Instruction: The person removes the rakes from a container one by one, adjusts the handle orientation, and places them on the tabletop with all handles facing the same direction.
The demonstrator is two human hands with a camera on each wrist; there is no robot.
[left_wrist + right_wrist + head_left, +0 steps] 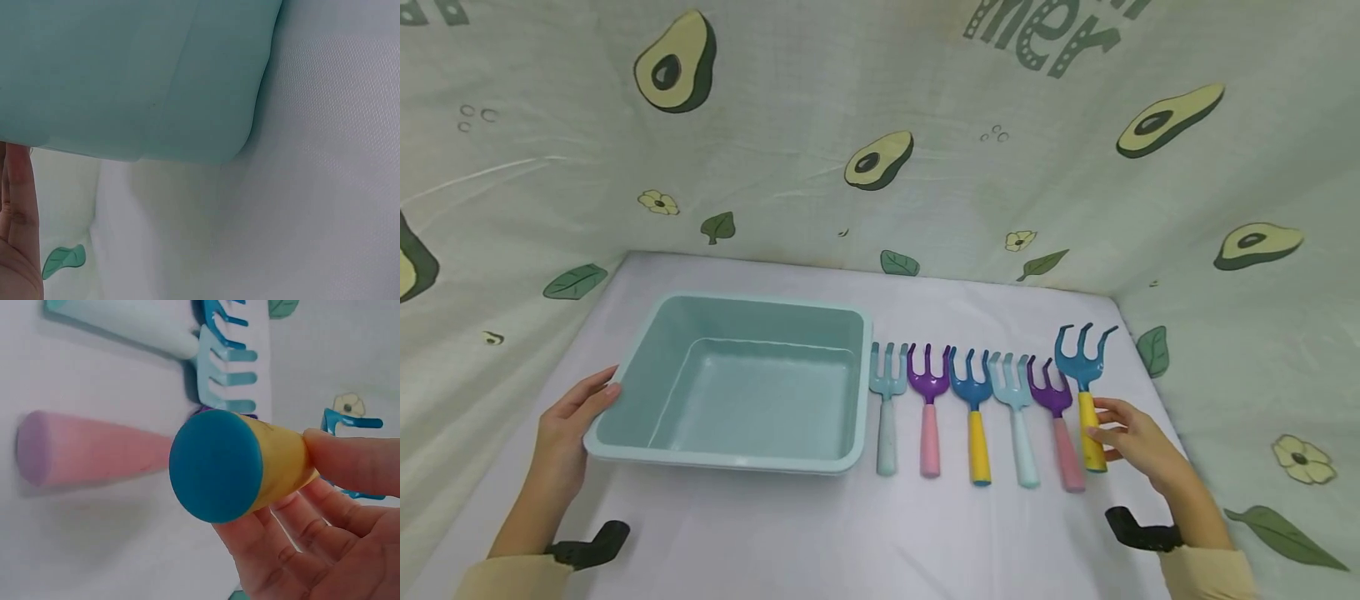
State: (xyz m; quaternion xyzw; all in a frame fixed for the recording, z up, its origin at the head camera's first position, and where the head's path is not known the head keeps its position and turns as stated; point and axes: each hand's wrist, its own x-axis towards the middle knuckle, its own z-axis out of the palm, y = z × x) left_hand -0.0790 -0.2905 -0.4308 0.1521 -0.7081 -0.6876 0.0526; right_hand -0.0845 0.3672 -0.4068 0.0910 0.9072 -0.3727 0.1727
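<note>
My left hand [565,425] holds the left rim of a pale teal plastic basin [722,462], thumb at the rim. In the left wrist view its fingers [22,194] reach up to the basin's outer side. On the right, my right hand [1138,437] pinches the yellow handle of a hand rake [1088,429] with three curved blue prongs. Seen from the right wrist, the blue butt end of this hand rake [215,465] faces the camera, thumb on one side and fingers on the other. A purple hand rake [1063,450] with a pink handle lies just left of it.
Several more toy-like garden forks and rakes lie in a row between basin and right hand: light blue [887,433], purple and pink [929,442], blue and yellow [979,450], light blue [1022,450]. A patterned curtain [775,208] rises behind the white-covered table [760,542].
</note>
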